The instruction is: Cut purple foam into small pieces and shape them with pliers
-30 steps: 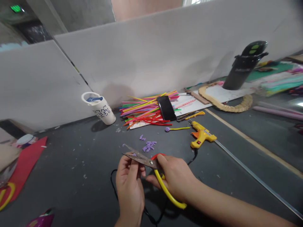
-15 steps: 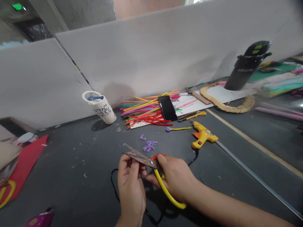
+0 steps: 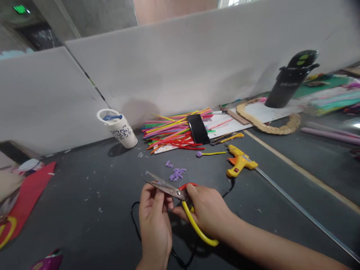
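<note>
My right hand [image 3: 209,208] is wrapped around the scissors [image 3: 197,228], which have a yellow handle and worn metal blades. Something red shows beside the pivot. The blades point left and stand a little apart, above the fingertips of my left hand [image 3: 156,225]. That hand is closed in a pinch on a tiny purple piece [image 3: 159,183], mostly hidden by fingers and blades. Just beyond the blades lies a small heap of purple cut pieces [image 3: 177,174], with a few loose bits [image 3: 169,164] beside it. Farther back rests a yellow stem with a purple ball tip [image 3: 199,154].
A yellow glue gun [image 3: 240,161] with a long glue stick lies to the right, its black cord running under my hands. Behind are colourful strips [image 3: 165,127], a phone [image 3: 198,128] and a white cup [image 3: 123,133]. Red sheet [image 3: 33,200] lies left; a black tumbler [image 3: 289,82] stands right.
The view has shifted very slightly. Both hands, the scissors and the purple piece keep nearly the same positions; the blades remain a little apart.
</note>
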{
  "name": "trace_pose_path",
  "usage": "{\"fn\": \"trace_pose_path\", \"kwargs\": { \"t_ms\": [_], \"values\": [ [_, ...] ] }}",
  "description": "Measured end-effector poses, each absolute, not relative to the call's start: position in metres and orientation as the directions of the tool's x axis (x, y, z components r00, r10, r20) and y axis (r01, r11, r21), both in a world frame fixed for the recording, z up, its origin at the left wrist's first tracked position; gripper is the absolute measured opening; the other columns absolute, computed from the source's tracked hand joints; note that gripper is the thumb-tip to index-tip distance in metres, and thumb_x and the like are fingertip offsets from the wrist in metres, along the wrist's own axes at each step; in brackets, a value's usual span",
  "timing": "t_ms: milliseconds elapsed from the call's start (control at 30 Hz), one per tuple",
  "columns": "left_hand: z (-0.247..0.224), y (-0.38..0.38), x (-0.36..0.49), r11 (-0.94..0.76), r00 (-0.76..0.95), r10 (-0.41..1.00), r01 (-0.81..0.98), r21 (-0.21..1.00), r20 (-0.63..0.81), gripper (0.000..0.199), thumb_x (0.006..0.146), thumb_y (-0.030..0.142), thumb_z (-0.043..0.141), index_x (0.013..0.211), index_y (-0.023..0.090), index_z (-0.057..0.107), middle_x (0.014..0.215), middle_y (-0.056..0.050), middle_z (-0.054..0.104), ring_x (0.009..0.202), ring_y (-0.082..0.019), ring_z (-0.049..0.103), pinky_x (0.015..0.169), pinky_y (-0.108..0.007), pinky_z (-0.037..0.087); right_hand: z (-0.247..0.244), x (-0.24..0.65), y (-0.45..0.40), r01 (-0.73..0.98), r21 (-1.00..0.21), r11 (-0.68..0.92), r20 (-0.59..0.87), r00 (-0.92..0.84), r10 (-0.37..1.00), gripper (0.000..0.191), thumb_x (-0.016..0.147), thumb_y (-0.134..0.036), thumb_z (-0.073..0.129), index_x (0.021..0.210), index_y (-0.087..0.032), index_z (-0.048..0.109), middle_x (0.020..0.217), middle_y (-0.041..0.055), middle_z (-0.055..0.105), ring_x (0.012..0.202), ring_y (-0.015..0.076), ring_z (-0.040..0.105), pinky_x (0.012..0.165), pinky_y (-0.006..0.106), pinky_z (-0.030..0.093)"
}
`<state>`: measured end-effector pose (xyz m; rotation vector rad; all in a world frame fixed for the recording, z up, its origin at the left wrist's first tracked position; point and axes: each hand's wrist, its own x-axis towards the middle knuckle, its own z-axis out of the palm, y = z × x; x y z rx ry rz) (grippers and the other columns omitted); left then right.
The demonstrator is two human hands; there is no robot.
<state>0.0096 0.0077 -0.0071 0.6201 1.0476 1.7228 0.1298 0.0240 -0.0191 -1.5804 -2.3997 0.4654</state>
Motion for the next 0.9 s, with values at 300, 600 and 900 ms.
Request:
{"fn": "trace_pose_path", "kwargs": {
  "t_ms": [300, 600, 900],
  "values": [
    [-0.0093, 0.0088, 0.0082, -0.124, -0.365, 0.929, -0.466, 0.876, -0.062, 0.003, 0.077, 0.018, 0.062, 0.077, 0.019, 0.060, 0.062, 0.004, 0.056, 0.051, -0.006, 0.047, 0.045, -0.012, 0.041, -0.0193, 0.1286, 0.0252, 0.849, -0.379, 0.370, 0.005, -0.397, 0.918, 0.042, 0.079, -0.057, 0.049, 0.082, -0.016, 0.054, 0.073, 0.0072, 0.066, 0.066, 0.0242, 0.064, 0.051, 0.028, 0.030],
    [-0.0101, 0.0102, 0.0059, -0.107, -0.349, 0.935, -0.454, 0.884, -0.067, 0.002, 0.076, 0.018, 0.063, 0.076, 0.019, 0.061, 0.061, 0.004, 0.056, 0.050, -0.006, 0.047, 0.045, -0.013, 0.041, -0.0210, 0.1291, 0.0261, 0.851, -0.373, 0.369, -0.011, -0.402, 0.916, 0.039, 0.080, -0.054, 0.050, 0.082, -0.016, 0.055, 0.071, 0.0069, 0.067, 0.064, 0.0241, 0.064, 0.050, 0.028, 0.028],
    [-0.0115, 0.0110, 0.0051, -0.096, -0.344, 0.936, -0.451, 0.887, -0.073, 0.002, 0.076, 0.020, 0.064, 0.077, 0.019, 0.062, 0.063, 0.004, 0.056, 0.051, -0.006, 0.047, 0.046, -0.013, 0.041, -0.0195, 0.1282, 0.0265, 0.857, -0.378, 0.350, -0.027, -0.388, 0.921, 0.044, 0.081, -0.059, 0.046, 0.082, -0.016, 0.056, 0.070, 0.0089, 0.067, 0.063, 0.0254, 0.064, 0.049, 0.028, 0.026]
  ]
}}
